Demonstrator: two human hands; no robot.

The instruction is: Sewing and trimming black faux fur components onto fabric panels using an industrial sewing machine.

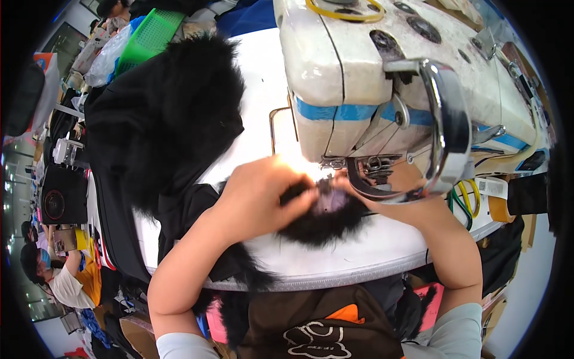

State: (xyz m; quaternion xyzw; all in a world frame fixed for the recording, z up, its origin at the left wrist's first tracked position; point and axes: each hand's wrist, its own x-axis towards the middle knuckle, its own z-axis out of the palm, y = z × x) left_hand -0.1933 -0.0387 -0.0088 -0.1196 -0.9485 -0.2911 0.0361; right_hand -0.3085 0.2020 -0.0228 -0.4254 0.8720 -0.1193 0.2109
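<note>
Beneath the needle area of a white industrial sewing machine (323, 72) lies a small piece of black fur (326, 232), with a pale patch showing on its upper side. My left hand (263, 194) grips the fur's left side, fingers curled and thumb pointing toward the presser foot. From the right, my right hand (391, 200) reaches in and pinches the fur's other edge. The machine's dark curved part and chrome lever hide much of that hand. Bright lamp light washes out the left fingertips.
A large black garment with fur trim (173, 113) is heaped left of my left arm. The white table (335, 263) has a curved front edge with a measuring tape. A green plastic basket (149, 39) stands at the back left. Another person (66, 275) sits far left.
</note>
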